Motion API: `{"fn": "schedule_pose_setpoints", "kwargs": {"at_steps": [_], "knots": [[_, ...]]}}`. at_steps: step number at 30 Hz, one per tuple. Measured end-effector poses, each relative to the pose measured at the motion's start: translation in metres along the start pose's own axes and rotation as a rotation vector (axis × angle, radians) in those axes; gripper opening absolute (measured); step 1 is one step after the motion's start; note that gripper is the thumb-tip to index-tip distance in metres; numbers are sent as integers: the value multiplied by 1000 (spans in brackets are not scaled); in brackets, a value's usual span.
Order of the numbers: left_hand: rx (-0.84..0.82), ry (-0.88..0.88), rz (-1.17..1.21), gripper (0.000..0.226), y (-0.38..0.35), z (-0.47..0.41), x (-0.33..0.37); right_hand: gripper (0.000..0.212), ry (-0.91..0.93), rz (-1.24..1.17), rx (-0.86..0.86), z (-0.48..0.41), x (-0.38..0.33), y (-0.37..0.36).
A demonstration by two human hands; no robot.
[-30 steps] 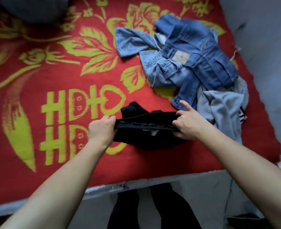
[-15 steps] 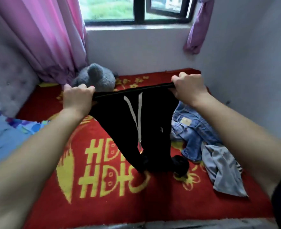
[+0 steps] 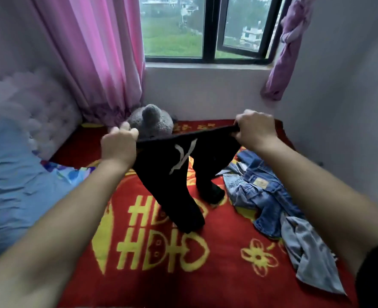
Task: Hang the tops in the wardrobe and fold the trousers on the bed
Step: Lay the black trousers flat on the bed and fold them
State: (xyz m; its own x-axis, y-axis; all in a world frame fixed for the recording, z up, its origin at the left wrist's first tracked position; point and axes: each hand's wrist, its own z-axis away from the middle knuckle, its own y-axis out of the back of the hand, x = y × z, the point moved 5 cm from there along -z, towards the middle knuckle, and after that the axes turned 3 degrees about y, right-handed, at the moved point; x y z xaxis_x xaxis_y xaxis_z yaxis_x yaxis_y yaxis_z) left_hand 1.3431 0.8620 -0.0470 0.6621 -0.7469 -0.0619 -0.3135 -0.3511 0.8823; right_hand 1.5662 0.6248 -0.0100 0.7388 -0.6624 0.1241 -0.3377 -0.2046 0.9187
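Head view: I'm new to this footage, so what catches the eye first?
Black drawstring trousers hang mid-frame, the left hand and right hand gripping the waistband's ends. Under them spreads a red bed blanket with yellow motifs; crumpled blue denim jeans lie at its right.

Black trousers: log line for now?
left hand: grips waistband | right hand: grips waistband | black trousers: held up, cuffs on bed | fold: pending

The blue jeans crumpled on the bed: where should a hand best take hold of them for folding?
Probably the waistband by the tan patch of the blue jeans, coming from above: it lies exposed on top of the heap, a firm straight edge, while the legs are bunched around it.
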Motion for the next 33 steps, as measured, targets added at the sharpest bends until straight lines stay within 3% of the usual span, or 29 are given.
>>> {"fn": "schedule_pose_setpoints", "kwargs": {"at_steps": [2,5,9,12,17,21,24,28,33], "knots": [[-252,-7,-57,7,-54,53,8,26,-9,11,-191,38,-10,-53],[-562,-24,-62,25,-127,148,20,27,7,27,-458,112,-22,-131],[-884,-81,-29,27,-188,269,46,26,34,12,-766,217,-27,-206],[-1047,-51,-11,27,-202,331,61,27,36,6,-927,274,-25,-236],[-1157,-77,-70,27,-210,380,76,28,58,-36,-1085,328,-24,-263],[-1159,-24,-28,26,-221,369,74,27,43,-91,-1087,324,-23,-277],[-1114,63,55,24,-233,325,67,25,50,-127,-985,282,-22,-280],[-936,194,103,22,-237,219,51,24,31,-156,-791,183,-15,-268],[-659,189,74,27,-205,60,24,25,46,-204,-546,38,-6,-231]]}}
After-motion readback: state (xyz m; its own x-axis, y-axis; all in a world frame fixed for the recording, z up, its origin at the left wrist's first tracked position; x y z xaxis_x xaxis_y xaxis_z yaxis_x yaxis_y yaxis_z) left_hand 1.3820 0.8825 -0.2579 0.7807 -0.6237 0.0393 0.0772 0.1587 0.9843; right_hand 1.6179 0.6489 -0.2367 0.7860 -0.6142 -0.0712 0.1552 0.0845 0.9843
